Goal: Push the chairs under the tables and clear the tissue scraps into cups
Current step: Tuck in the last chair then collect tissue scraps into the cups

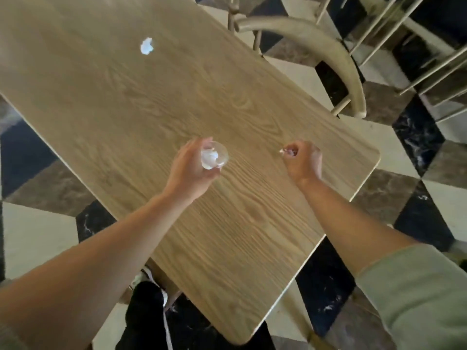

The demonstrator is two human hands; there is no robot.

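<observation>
Wooden table (156, 102) mostly bare; wide open stretch between both hands and tissue scrap (146, 46) at far end. Left hand (192, 168) with clear cup (214, 155) and right hand (302, 160) well apart, open gap between. Curved chair back (326, 46) crowds far right edge. Near corner unobstructed.

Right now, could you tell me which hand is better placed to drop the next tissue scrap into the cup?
The right hand. It already pinches a small tissue scrap just above the table, beside the clear cup. The left hand is occupied holding that cup.
</observation>
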